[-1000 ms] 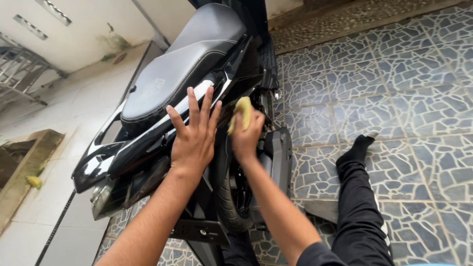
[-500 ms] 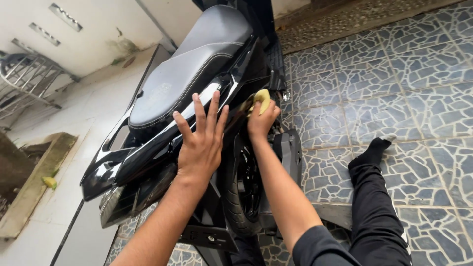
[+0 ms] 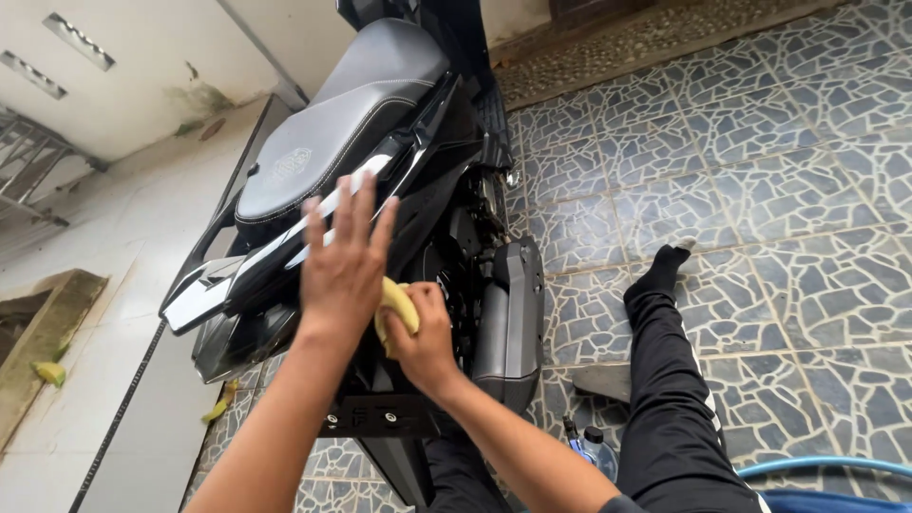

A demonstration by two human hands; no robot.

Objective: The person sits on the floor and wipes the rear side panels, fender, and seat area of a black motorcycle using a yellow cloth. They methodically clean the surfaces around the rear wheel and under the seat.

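A black scooter [image 3: 399, 171] with a grey seat [image 3: 332, 133] stands in front of me on a tiled floor. My left hand [image 3: 342, 261] lies flat with its fingers spread on the black rear side panel below the seat. My right hand [image 3: 423, 337] grips a yellow sponge [image 3: 394, 302] and presses it against the dark bodywork just right of the left hand, near the rear wheel area. The exhaust cover [image 3: 508, 323] sits right beside that hand.
My black-trousered leg [image 3: 665, 380] stretches over the blue-grey mosaic tiles [image 3: 779, 190] to the right. A small bottle [image 3: 594, 446] and a blue hose [image 3: 826, 467] lie near the bottom right. A concrete ledge [image 3: 47, 323] and white wall are on the left.
My right hand has brought the yellow sponge downward, from beside the seat's edge to the lower bodywork. The left hand stays flat on the panel. The view has shifted.
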